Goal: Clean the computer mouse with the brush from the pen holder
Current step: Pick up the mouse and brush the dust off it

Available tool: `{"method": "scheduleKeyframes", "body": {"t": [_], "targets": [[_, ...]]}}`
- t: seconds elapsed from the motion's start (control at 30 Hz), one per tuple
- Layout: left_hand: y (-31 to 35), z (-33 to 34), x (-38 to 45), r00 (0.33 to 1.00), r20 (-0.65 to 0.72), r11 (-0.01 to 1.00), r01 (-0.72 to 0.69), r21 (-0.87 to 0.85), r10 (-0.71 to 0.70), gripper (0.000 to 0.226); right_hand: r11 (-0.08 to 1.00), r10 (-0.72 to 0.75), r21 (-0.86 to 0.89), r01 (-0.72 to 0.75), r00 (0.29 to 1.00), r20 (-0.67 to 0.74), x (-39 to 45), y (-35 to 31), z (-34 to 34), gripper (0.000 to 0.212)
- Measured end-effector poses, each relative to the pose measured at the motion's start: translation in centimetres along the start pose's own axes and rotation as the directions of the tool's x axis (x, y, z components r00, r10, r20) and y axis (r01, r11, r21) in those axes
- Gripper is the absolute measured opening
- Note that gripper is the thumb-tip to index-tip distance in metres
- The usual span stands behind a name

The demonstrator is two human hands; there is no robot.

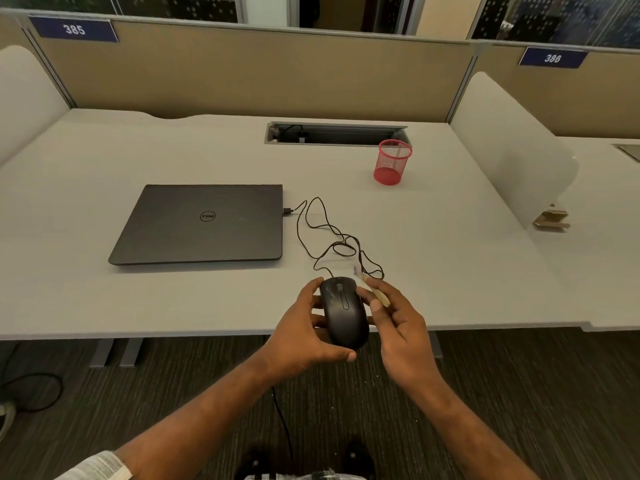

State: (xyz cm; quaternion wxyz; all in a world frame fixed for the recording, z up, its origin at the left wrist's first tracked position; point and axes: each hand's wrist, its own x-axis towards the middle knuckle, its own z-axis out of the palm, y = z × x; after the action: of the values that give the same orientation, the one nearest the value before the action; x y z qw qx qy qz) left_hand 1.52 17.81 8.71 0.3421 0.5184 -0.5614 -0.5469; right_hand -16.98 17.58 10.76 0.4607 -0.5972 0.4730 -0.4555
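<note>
Forearms: two bare arms reach up from the bottom edge, a pale sleeve (104, 467) at the left elbow, striped carpet (138, 410) beneath.
Left hand: the left hand (304, 327) cradles the black computer mouse (344, 311) from the left, thumb curled under its near end, fingers wrapped round its far side.
Mouse: lifted off the desk, held over the front edge, wheel end pointing away from the person; pale smudges show on its left button.
Right hand: the right hand (398, 327) pinches a pale-handled brush (372, 289) between thumb and bent fingers, just beside the mouse's right flank.
Brush: angled up and away, its tip blurred above the fingers; contact with the mouse cannot be told.
Cable: the mouse's black cable (325, 230) loops across the grey desk (69, 299) to a plug in the right side of a closed dark laptop (204, 223).
Pen holder: a red mesh pen holder (392, 162) stands upright well beyond the hands, near an open cable hatch (336, 133).
Surroundings: tan partition (242, 71) behind, with blue number plates 385 (74, 29) and 386 (552, 58).
</note>
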Motion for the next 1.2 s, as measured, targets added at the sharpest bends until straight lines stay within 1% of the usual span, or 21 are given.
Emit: {"method": "scheduleKeyframes", "body": {"t": [0.1,0.17,0.23,0.37,0.5,0.67,0.77,0.83,0.93,1.03,1.1,1.2], "targets": [[-0.1,0.2,0.0,0.994,-0.079,0.986,-0.062,0.154,0.075,0.123,1.000,0.004,-0.009,-0.004,1.000,0.004,0.0,0.1,0.0,0.035],[-0.3,0.1,0.0,0.988,-0.106,0.972,-0.091,0.217,0.116,0.121,1.000,0.005,-0.018,-0.005,1.000,0.006,-0.1,0.0,0.0,0.036],[-0.4,0.0,0.1,0.986,-0.107,0.964,-0.102,0.247,0.132,0.121,1.000,0.013,-0.023,-0.013,1.000,0.008,-0.1,0.0,0.1,0.036],[-0.6,-0.2,0.1,0.988,-0.094,0.959,-0.095,0.268,0.124,0.131,1.000,0.011,-0.012,-0.011,1.000,0.017,0.0,-0.3,0.2,0.035],[-0.4,-0.4,0.1,0.976,-0.085,0.928,-0.159,0.337,0.198,0.117,1.000,0.012,-0.024,-0.011,1.000,0.029,-0.1,-0.1,0.1,0.035],[-0.2,-0.6,0.2,0.961,-0.088,0.876,-0.198,0.439,0.261,0.109,1.000,0.009,-0.024,-0.008,0.999,0.036,0.1,0.1,-0.2,0.037],[-0.4,-0.6,0.2,0.959,-0.085,0.862,-0.203,0.465,0.272,0.111,0.998,-0.034,-0.050,0.035,0.999,0.034,0.3,-0.3,-0.7,0.037],[-0.5,-0.6,0.2,0.960,-0.086,0.861,-0.195,0.470,0.265,0.112,0.991,-0.072,-0.116,0.071,0.997,-0.006,0.5,-0.8,-1.2,0.036],[-0.6,-0.8,0.2,0.960,-0.099,0.863,-0.189,0.468,0.264,0.111,0.952,-0.221,-0.232,0.201,0.973,-0.063,0.8,-1.7,-2.1,0.031],[-0.8,-0.8,0.2,0.959,-0.120,0.869,-0.176,0.463,0.258,0.110,0.918,-0.322,-0.272,0.290,0.943,-0.083,0.7,-2.8,-2.6,0.025],[-0.9,-0.8,0.3,0.959,-0.121,0.870,-0.173,0.463,0.255,0.110,0.911,-0.339,-0.270,0.312,0.939,-0.060,0.3,-3.4,-2.5,0.024],[-1.2,-0.6,0.4,0.962,-0.114,0.869,-0.169,0.465,0.247,0.112,0.889,-0.349,-0.313,0.335,0.937,0.012,-0.5,-3.9,-2.1,0.030]]}}
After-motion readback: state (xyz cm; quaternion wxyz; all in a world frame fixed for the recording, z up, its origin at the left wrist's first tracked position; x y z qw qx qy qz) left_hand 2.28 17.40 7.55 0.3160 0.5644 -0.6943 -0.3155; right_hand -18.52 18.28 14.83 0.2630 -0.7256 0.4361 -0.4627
